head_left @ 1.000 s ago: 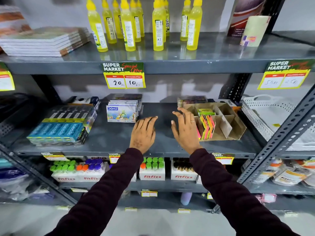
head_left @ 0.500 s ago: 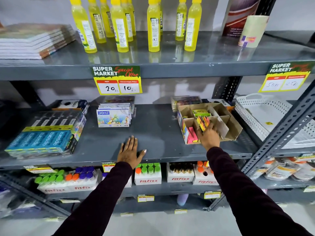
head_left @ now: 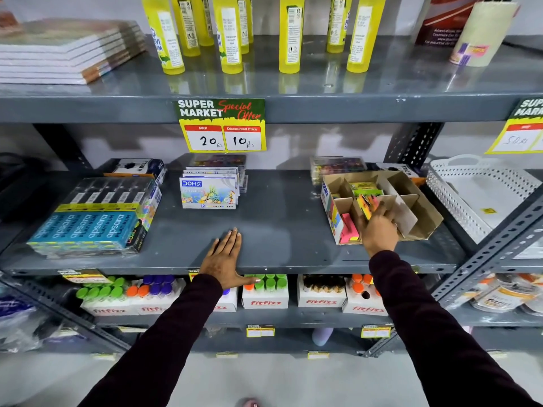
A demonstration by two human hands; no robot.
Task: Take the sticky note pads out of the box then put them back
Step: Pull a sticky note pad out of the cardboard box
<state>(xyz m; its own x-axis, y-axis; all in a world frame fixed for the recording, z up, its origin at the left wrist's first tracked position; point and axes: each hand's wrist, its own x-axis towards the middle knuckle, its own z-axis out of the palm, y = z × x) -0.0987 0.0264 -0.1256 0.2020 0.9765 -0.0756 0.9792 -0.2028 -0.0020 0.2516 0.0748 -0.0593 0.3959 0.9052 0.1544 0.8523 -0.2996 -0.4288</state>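
i'm looking at the middle shelf [head_left: 279, 230], and the cardboard box [head_left: 423, 221] is sitting at the centre right of the frame, tipped so its divided compartments are facing me. my right hand [head_left: 379, 230] is reaching into the box's front middle compartment, its fingers closing around a bunch of sticky note pads [head_left: 366, 202] that are standing on edge, their long sides running up and away toward the back of the shelf. the blur is keeping me from judging how firm that hold is, but the fingers are wrapping the bunch, not hanging open. more pads, pink and yellow [head_left: 349, 232], are lying in the front left compartment just beside the hand, and a green and yellow lot [head_left: 364, 188] is sitting in a compartment behind.

my left hand [head_left: 224, 259] is lying flat and open on the shelf's front edge at the centre of the frame, holding nothing, well apart from the box. so the right hand is the nearer one by far, and i'm judging the pull should be going up and toward me, along the pads' own length, so they're clearing the dividers.
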